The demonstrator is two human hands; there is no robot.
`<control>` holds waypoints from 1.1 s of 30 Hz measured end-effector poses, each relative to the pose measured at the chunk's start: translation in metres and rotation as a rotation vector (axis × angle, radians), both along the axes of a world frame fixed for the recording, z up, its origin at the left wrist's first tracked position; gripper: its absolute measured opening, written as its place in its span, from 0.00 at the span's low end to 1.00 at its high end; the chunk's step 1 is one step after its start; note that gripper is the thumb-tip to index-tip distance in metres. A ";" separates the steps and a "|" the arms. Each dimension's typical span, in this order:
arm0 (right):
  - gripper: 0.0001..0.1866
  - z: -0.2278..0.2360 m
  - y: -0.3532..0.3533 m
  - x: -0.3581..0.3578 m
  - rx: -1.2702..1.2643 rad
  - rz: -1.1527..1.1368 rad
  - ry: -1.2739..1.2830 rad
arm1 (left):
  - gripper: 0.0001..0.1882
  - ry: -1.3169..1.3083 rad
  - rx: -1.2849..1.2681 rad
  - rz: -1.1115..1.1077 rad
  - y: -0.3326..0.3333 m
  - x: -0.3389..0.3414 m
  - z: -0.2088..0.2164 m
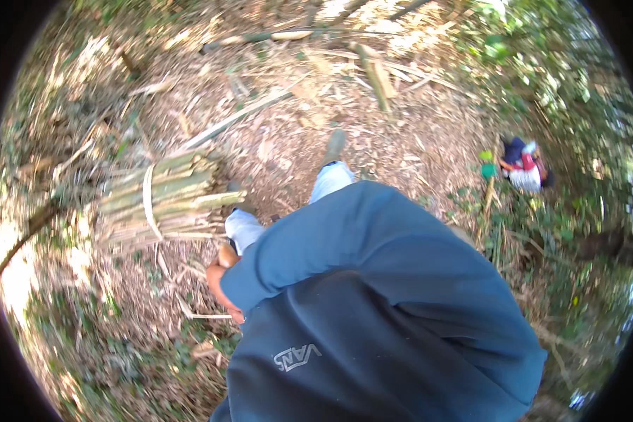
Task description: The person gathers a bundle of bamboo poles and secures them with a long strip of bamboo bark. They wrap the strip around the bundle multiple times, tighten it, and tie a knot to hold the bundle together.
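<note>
My right arm, in a blue sleeve, bends across the front of my dark top toward my left hip. At the end of that sleeve my right hand (219,283) is curled in, its fingers partly covered by the cuff. Against it shows a tan rounded piece (227,254), perhaps a wooden handle; I cannot make out the rest. My left hand cannot be told apart from behind my body and sleeve. Just beyond, on the ground to the left, lies a bundle of split bamboo-like strips (183,184), tied round with a pale band (148,200).
Wood chips and shavings (274,151) litter the ground around my boot (335,145). A long pale pole (239,116) and a split green stem piece (374,81) lie ahead. At the far right another person (526,167) is low among leafy plants, beside a green object (488,170).
</note>
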State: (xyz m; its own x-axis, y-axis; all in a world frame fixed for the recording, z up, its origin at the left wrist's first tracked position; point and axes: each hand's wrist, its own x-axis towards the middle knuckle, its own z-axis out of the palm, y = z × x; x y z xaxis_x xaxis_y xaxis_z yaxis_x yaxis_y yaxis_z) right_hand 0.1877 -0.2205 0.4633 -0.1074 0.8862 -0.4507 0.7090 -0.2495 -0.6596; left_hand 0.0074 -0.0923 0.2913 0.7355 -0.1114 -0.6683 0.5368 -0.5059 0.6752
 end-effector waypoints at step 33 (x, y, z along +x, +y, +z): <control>0.12 -0.238 -0.389 -0.126 -0.203 -2.502 0.757 | 0.26 0.466 0.146 0.586 0.113 -0.050 0.026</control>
State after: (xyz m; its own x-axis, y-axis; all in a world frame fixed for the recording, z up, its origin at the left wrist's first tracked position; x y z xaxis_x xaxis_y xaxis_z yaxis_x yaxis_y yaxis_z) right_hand 0.0617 -0.6098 0.2257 0.3482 -0.3610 -0.8651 -0.9008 0.1266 -0.4154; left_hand -0.0430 0.0210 0.3170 0.2850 0.3237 -0.9022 0.9583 -0.1167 0.2608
